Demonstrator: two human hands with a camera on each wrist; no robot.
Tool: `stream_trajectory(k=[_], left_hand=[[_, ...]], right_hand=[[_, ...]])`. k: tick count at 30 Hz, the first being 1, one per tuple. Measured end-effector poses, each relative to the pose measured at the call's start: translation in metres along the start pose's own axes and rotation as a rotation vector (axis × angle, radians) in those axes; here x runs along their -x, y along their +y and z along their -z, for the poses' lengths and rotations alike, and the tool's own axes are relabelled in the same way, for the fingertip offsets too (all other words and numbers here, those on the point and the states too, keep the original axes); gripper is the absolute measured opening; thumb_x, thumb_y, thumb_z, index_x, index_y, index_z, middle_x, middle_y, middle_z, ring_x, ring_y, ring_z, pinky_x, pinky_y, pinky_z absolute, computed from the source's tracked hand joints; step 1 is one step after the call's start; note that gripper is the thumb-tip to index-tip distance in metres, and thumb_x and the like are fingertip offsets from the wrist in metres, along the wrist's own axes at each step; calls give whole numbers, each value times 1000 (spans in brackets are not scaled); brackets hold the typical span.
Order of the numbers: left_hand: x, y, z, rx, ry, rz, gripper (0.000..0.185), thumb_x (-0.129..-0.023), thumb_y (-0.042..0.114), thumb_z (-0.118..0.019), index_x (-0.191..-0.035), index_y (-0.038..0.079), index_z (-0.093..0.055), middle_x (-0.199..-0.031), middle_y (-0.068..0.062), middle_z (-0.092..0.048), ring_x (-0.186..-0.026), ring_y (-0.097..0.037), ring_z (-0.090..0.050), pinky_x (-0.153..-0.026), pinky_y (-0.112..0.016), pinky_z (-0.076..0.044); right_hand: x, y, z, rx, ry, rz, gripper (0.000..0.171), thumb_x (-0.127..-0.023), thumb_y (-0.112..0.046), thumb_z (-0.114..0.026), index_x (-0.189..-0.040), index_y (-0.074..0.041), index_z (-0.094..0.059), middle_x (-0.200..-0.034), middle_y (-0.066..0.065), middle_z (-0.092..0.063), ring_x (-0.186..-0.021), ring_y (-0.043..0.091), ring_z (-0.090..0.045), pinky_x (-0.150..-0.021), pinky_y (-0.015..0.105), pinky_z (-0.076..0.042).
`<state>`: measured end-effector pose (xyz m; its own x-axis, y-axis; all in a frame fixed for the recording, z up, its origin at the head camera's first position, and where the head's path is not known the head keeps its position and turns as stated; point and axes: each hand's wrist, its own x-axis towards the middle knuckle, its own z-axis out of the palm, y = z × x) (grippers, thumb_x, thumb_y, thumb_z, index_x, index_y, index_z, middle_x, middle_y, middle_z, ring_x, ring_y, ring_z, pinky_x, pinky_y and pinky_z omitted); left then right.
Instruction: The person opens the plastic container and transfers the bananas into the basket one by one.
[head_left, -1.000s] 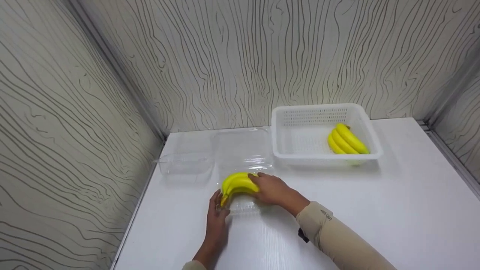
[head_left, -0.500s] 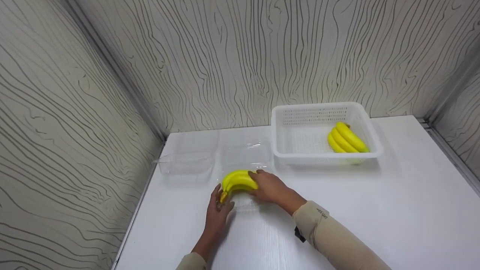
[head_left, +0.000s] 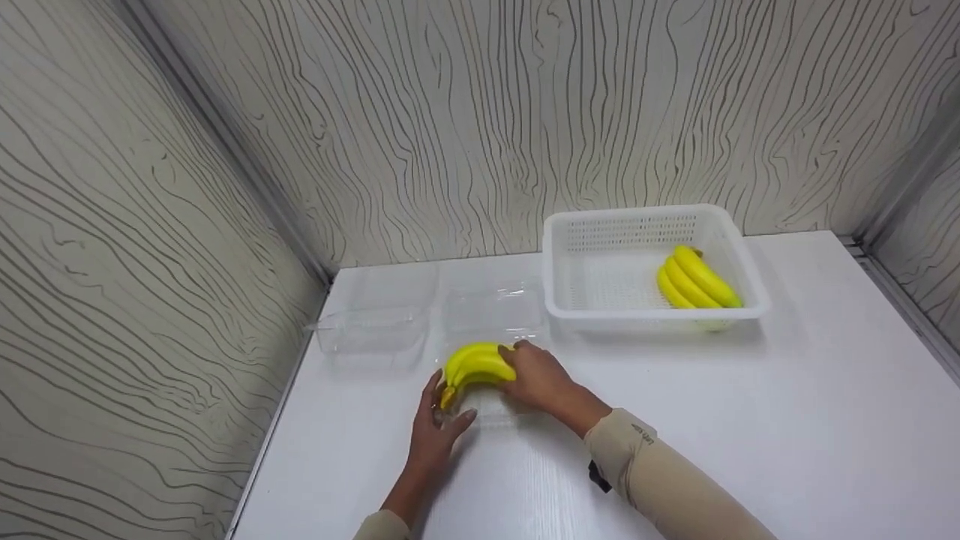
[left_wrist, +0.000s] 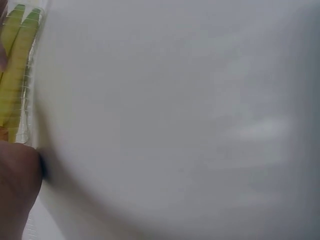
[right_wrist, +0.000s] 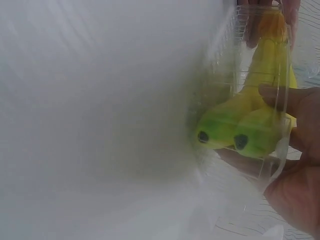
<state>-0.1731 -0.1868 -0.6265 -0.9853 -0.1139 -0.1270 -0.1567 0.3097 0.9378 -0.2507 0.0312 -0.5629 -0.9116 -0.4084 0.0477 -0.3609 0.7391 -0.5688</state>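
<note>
A yellow banana bunch (head_left: 472, 362) lies in a shallow clear plastic box (head_left: 491, 411) on the white table (head_left: 787, 420), left of centre. My right hand (head_left: 536, 376) curls over the bunch's right end; in the right wrist view its thumb and fingers (right_wrist: 295, 190) wrap the green-tipped bananas (right_wrist: 250, 125) at the clear wall. At the box's left end, my left hand (head_left: 439, 420) holds the rim beside the stems. The left wrist view shows the bananas (left_wrist: 15, 75) behind clear plastic and part of my left hand (left_wrist: 17, 190).
A white perforated basket (head_left: 577, 255) at the back right holds a second banana bunch (head_left: 697, 279). Clear plastic, a lid or box (head_left: 491, 307), sits just behind the bunch, and another clear box (head_left: 371, 330) stands at the back left. Patterned walls close in the table.
The clear plastic panel that stood tall behind the bananas has dropped lower. My left thumb has spread along the box's front. The bananas and my right hand have barely shifted.
</note>
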Motion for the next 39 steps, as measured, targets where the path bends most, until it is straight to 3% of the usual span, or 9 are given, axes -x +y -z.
stream_trajectory(k=[11,18,24,30,35,39], left_hand=[[2,2,-2,-31,4,42,91,-93,40,-82,-167,39,-27,-176,-11,-34,-164,-38,-30,-130,-70,-26],[0,4,-2,-18,1,21,90,-94,42,-81,-167,39,-27,-175,-11,-35,-163,-38,-32,-130,-70,-27],[-1,5,-1,-5,-7,20,92,-93,42,-82,-167,39,-28,-176,-9,-34,-164,-38,-31,-131,-68,-26],[-1,2,-1,3,4,39,91,-93,40,-82,-167,41,-28,-178,-9,-29,-164,-39,-32,-130,-67,-29],[0,2,-2,-13,7,60,91,-93,42,-82,-166,44,-27,-179,-7,-26,-163,-41,-32,-129,-67,-31],[2,3,-2,-14,-2,32,91,-94,41,-80,-167,41,-26,-179,-8,-27,-163,-44,-30,-130,-68,-30]], right_hand=[[3,-2,-1,-13,24,-35,63,-89,-18,-81,-148,-4,-63,-129,25,-67,-98,32,-68,-90,49,-58],[0,-2,4,31,1,-36,61,-91,-21,-81,-147,-5,-64,-125,24,-68,-94,26,-64,-87,47,-57],[2,0,6,36,19,-15,60,-94,-27,-79,-147,-5,-64,-131,27,-68,-109,39,-70,-98,55,-58],[5,-2,10,22,41,8,61,-95,-29,-77,-149,-6,-62,-142,29,-65,-127,47,-66,-109,59,-55],[8,-6,20,38,55,26,63,-94,-30,-78,-151,-8,-61,-144,26,-64,-128,45,-66,-109,58,-55],[13,-10,32,40,68,26,64,-95,-31,-79,-152,-11,-60,-143,23,-65,-119,38,-70,-101,53,-59]])
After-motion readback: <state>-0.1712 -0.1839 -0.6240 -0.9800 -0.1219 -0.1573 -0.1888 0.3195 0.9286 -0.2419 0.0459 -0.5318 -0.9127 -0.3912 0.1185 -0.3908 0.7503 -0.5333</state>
